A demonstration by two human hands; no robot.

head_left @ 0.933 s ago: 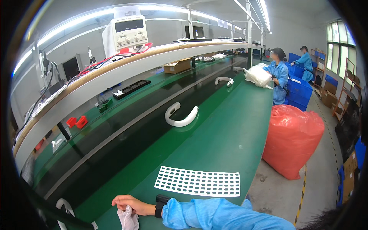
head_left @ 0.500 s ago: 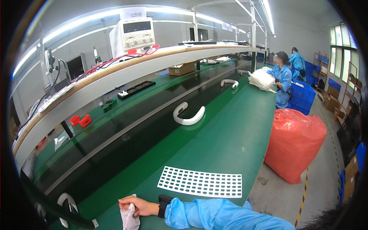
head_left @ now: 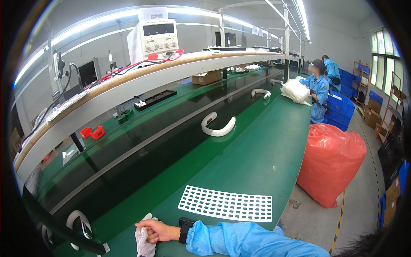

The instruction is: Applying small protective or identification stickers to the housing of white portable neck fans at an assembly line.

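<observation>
worn on my head, the left of two side-by-side fisheye cameras looks down and ahead along the long, flat green table [head_left: 252,158]. my bare right hand [head_left: 157,231] and blue fabric sleeve [head_left: 244,239] come in close at the lower edge; the blue plastic bin [head_left: 339,112] sits far off at upper right.

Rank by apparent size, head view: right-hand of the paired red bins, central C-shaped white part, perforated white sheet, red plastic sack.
1. Red plastic sack
2. Perforated white sheet
3. Central C-shaped white part
4. Right-hand red bin
Apparent only; the sheet is nearest the camera, true order unsure.
</observation>
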